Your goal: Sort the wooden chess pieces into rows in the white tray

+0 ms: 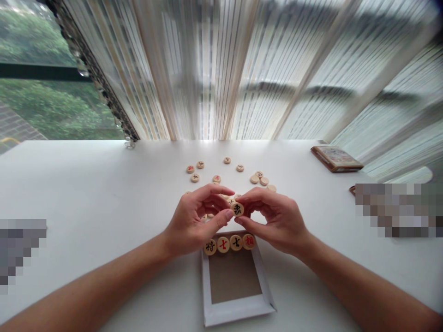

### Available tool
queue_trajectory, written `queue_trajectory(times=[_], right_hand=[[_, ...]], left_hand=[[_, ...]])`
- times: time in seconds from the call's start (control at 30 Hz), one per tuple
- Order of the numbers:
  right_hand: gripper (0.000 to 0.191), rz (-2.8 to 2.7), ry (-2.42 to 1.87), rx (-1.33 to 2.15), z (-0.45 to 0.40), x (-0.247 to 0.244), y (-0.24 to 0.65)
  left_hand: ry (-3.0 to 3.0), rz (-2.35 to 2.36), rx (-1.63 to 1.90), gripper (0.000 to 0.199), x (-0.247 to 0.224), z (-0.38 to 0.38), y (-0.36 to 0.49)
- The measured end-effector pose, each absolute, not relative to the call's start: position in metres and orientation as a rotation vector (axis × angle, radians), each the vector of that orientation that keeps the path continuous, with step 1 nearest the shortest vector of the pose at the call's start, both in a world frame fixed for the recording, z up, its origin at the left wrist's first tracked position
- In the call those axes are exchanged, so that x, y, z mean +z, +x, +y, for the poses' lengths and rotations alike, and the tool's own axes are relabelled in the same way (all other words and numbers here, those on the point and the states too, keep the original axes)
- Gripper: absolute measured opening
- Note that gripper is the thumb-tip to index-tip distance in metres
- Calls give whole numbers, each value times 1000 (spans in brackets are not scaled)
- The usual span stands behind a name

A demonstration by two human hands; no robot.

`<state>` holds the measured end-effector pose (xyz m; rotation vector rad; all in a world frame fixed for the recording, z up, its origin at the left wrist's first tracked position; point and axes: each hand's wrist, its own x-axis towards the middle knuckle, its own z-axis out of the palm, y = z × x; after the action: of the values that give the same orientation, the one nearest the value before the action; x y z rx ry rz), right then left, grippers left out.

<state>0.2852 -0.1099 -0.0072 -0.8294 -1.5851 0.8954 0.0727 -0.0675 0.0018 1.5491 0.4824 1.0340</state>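
Between my two hands is a round wooden Chinese chess piece (237,209) with a black character, its face toward me. My right hand (273,216) pinches it between thumb and index finger. The thumb of my left hand (197,212) presses on its left edge, with the other fingers curled behind. Just below stands a shallow white box (238,312) with a brown-grey bottom. Along its far end lies a row of pieces: a black-marked one (209,246), a red one (223,245), another black one (236,242) and another red one (248,241).
Loose chess pieces (195,178) lie scattered on the white table (104,198) beyond my hands, some partly hidden by them. More pieces (264,181) cluster at the right. A flat brown box (337,158) lies at the back right. Striped curtains (207,69) hang behind the table.
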Motion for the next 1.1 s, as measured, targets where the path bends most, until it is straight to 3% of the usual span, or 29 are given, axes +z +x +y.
queue_trajectory(times=[0.43,0.67,1.1], right_hand=[[31,-1527,-996,1052,-111,8,283],[42,-1462,-1027,1227,-112,9,284],[40,-1393,-1048,1376,-118,8,277]], left_hand=[[1692,507,1045,19,4,-66,72],[1670,473,1000,37,2,-67,75],[2075,413,1139,21,7,-70,76]])
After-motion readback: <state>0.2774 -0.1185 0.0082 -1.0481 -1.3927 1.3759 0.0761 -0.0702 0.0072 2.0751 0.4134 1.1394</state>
